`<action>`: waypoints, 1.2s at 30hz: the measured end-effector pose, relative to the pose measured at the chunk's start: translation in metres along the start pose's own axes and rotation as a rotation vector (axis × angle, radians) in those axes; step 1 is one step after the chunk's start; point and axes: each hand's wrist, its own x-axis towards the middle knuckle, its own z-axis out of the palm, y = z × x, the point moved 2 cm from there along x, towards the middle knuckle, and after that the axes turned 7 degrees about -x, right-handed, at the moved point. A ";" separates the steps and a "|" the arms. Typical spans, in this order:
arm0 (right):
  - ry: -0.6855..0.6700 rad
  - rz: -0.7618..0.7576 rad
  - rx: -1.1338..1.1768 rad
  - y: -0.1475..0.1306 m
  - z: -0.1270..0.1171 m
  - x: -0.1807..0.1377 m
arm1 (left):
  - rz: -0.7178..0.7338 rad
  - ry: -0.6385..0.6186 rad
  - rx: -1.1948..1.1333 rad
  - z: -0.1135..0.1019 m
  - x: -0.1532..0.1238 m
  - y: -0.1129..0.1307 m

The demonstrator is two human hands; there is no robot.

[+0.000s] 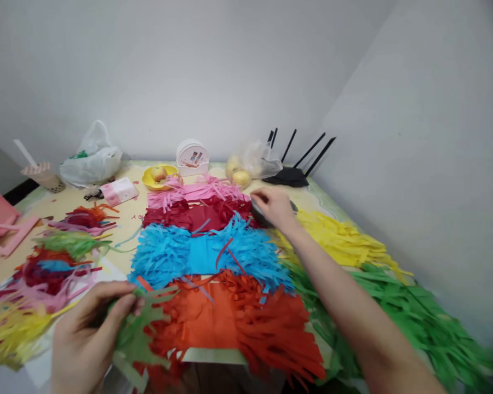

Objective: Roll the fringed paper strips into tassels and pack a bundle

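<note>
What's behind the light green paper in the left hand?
Behind the pale green fringed paper in the left hand, an orange-red fringed paper sheet shows, with a bright blue fringed paper sheet farther back. Whatever the green paper itself covers can't be seen.

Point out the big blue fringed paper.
In the head view, the blue paper lies below and slightly left of centre, between dark red paper and orange paper.

From my feed I see room to pass above the blue fringed paper (203,256) between the left hand (86,334) and right hand (274,208); a plastic bag (92,164), yellow bowl (147,179), white holder (193,157) and black router (287,177) with slanting antennas (314,150) block the table's (125,223) far edge.
</note>
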 end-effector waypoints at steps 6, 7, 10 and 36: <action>-0.027 -0.536 0.466 -0.129 -0.040 -0.113 | 0.195 -0.180 -0.016 0.038 -0.006 0.035; -0.040 -0.565 0.493 -0.141 -0.046 -0.127 | 0.218 -0.206 -0.017 0.042 -0.009 0.038; -0.084 -0.588 0.511 -0.162 -0.061 -0.152 | 0.259 -0.272 -0.001 0.046 -0.021 0.043; -0.304 -0.282 0.873 -0.191 -0.064 -0.190 | 0.265 -0.361 0.034 0.012 -0.053 0.043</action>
